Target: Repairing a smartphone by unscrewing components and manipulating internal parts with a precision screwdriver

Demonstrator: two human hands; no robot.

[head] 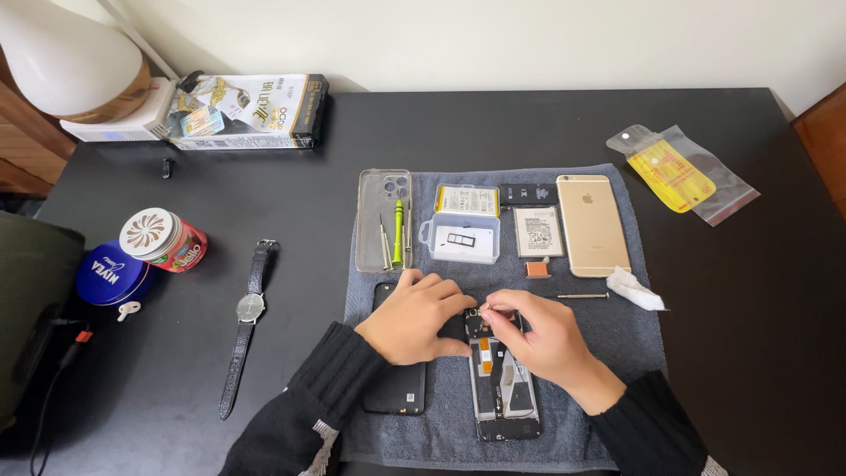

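Hands meet at top end of opened phone (pixel 502 388), long axis toward wearer: right hand (pixel 539 339) fingers pinching something tiny, left hand (pixel 414 317) curled bracing the top edge.

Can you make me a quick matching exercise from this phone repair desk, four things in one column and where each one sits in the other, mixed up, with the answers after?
Things:
1. wristwatch
2. gold phone
3. green screwdriver
4. opened phone

Places:
A. lying on the clear phone case
B. under the fingertips of the left hand and right hand
C. face down at the far right of the grey towel
D. on the bare black table, left of the towel

Pairs: 1-D, 2-C, 3-A, 4-B
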